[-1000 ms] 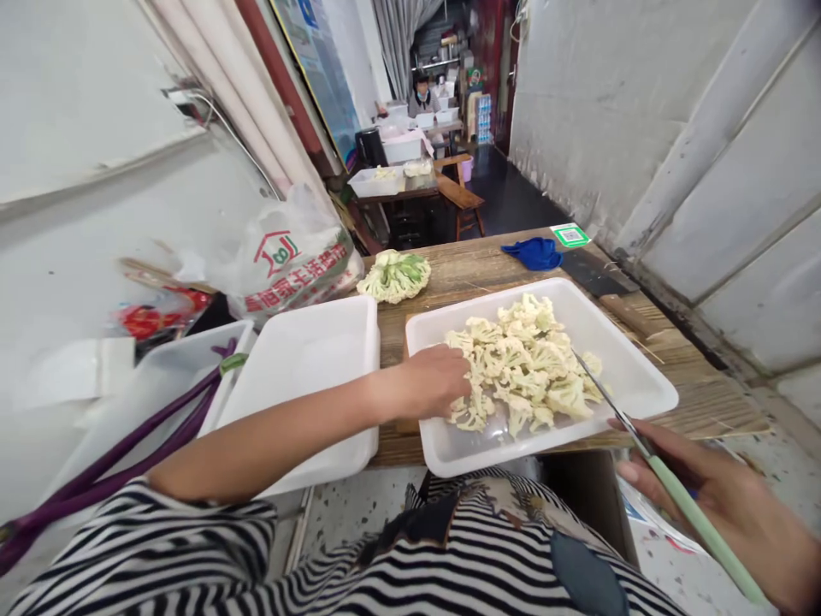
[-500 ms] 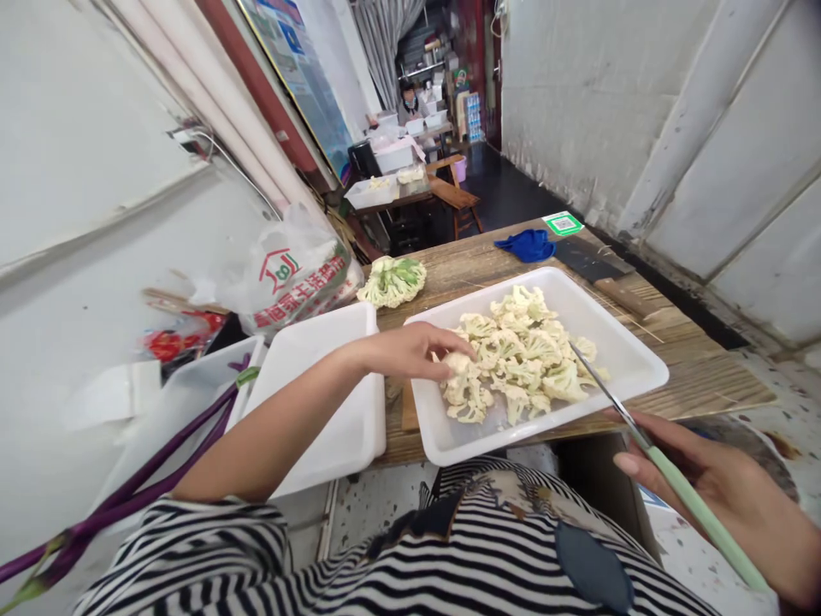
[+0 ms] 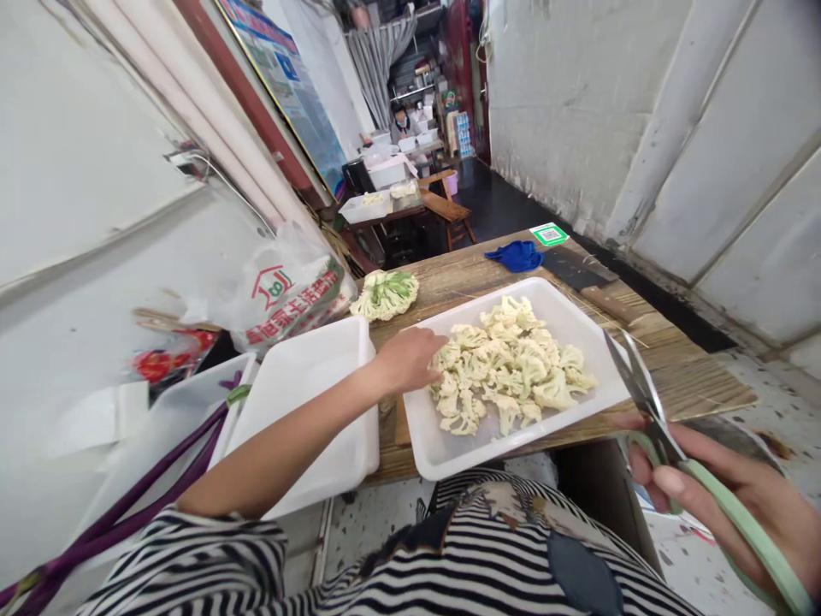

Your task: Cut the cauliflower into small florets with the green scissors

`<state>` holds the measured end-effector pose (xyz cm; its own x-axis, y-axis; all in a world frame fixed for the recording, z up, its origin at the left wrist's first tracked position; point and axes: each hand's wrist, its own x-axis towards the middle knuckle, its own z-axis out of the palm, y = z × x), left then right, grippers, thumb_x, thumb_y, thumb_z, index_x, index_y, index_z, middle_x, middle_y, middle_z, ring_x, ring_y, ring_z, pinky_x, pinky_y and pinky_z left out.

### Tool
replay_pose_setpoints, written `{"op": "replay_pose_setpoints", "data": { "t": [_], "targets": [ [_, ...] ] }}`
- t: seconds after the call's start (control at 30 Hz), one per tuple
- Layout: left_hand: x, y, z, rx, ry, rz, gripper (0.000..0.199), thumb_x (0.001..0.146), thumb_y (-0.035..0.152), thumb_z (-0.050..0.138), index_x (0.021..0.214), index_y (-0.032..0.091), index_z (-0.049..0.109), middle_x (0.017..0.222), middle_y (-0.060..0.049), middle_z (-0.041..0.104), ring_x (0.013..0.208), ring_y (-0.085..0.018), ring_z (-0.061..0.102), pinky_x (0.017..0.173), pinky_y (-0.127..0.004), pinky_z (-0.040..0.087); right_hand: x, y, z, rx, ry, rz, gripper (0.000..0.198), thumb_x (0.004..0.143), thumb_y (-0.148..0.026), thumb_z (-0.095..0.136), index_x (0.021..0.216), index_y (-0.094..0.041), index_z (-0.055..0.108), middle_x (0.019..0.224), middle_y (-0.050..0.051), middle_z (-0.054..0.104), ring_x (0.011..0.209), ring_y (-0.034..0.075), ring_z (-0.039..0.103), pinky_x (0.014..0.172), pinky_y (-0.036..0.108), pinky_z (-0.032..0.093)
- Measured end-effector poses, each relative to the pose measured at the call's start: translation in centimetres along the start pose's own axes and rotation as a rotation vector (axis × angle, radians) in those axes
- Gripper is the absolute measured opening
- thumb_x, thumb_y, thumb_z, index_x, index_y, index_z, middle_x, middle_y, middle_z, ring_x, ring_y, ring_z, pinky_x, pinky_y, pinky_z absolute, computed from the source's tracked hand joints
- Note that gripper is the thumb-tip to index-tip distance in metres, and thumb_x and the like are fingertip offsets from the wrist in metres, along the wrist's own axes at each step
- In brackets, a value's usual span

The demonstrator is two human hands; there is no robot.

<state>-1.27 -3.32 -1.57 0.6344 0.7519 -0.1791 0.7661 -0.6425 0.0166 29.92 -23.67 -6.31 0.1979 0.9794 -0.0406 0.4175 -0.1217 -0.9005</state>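
Pale cauliflower florets (image 3: 513, 364) lie heaped in a white plastic tray (image 3: 449, 462) on the wooden table. At the tray's left side, my left hand (image 3: 410, 359) reaches over the rim against the nearest florets; its fingers are curled, and whatever they hold is hidden. My right hand (image 3: 724, 488) grips scissors (image 3: 647, 402) with light green handles, to the right of the tray. Their metal blades are parted and point away, near the tray's right corner. A larger cauliflower piece (image 3: 385, 295) with a green stem rests on the table behind the tray.
Left of the tray stands an empty white container (image 3: 308, 402), beside long purple eggplants (image 3: 154, 470) and a printed plastic bag (image 3: 288, 287). Toward the table's far right are a blue cloth (image 3: 515, 255), a cleaver (image 3: 590, 278) and a QR card (image 3: 550, 234). A person (image 3: 403, 127) sits far back.
My left hand has drawn back left from over the florets to the tray's edge. My right hand has turned the scissors, which now show parted blades outside the tray. The view has shifted slightly.
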Motion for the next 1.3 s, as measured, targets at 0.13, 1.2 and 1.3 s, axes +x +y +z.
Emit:
{"op": "replay_pose_setpoints", "data": {
  "t": [0.13,1.2,1.3],
  "targets": [
    [0.3,0.8,2.2,0.123,-0.049,-0.045,0.052,0.074,0.019,0.061,0.125,0.016,0.052,0.118,-0.015,0.058,0.105,-0.029,0.057,0.087,-0.038,0.045,0.5,0.4,-0.5,0.083,-0.062,-0.012,0.047,0.083,-0.052,0.059,0.120,-0.023,0.061,0.073,0.004,0.064,0.060,0.021,0.059,0.059,0.032,0.051],
    [1.9,-1.7,-0.9,-1.289,-0.067,0.201,0.036,0.084,0.025,0.059,0.119,0.016,0.060,0.124,-0.014,0.063,0.101,-0.021,0.067,0.088,-0.039,0.052,1.8,3.9,0.2,0.064,-0.051,0.050,0.055,0.079,-0.059,0.061,0.124,-0.029,0.061,0.071,0.002,0.067,0.060,0.020,0.062,0.056,0.027,0.052],
    [2.6,-2.0,-0.2,-0.792,0.178,0.139,0.031,0.086,0.022,0.053,0.114,0.014,0.063,0.114,-0.012,0.068,0.096,-0.020,0.067,0.089,-0.039,0.052,1.8,3.8,0.3,0.064,-0.054,0.007,0.051,0.080,-0.057,0.061,0.123,-0.030,0.062,0.071,0.001,0.066,0.059,0.020,0.062,0.056,0.026,0.052]
  ]
}}
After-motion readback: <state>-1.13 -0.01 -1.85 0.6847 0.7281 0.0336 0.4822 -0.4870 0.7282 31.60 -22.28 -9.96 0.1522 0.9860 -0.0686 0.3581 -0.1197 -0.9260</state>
